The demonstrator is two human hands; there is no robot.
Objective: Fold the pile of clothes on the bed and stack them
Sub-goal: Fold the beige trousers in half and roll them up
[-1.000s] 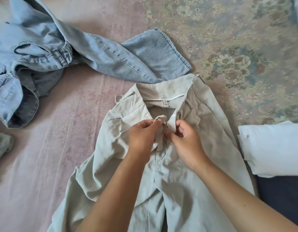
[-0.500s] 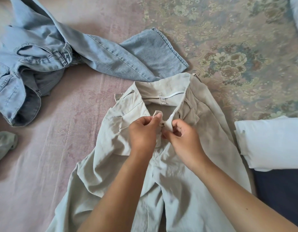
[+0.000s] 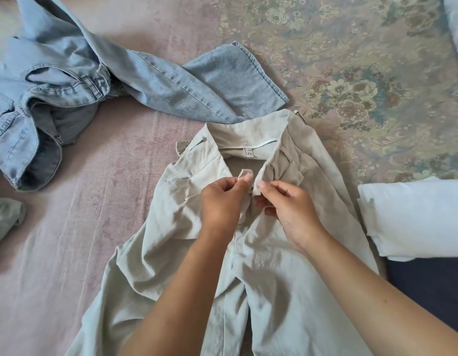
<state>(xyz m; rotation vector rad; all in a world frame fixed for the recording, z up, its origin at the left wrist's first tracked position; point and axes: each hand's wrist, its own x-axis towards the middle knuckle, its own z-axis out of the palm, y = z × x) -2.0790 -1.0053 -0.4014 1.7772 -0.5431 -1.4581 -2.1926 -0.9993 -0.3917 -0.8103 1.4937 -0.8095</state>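
Beige trousers (image 3: 269, 273) lie spread on the bed in front of me, waistband away from me and open at the fly. My left hand (image 3: 222, 204) pinches the left waistband tab between thumb and forefinger. My right hand (image 3: 287, 206) pinches the right edge of the fly just beside it. The two hands almost touch over the closure. Light blue jeans (image 3: 115, 80) lie crumpled at the upper left, one leg reaching to the trousers' waistband.
A folded white garment (image 3: 415, 222) sits at the right on something dark blue (image 3: 428, 291). A small pale green cloth (image 3: 4, 217) pokes in at the left edge. The bed cover (image 3: 351, 60) is pink with a floral pattern.
Both hands stay at the fly; the fingers have shifted slightly on the two waistband edges, bringing them closer. The view has drifted a little.
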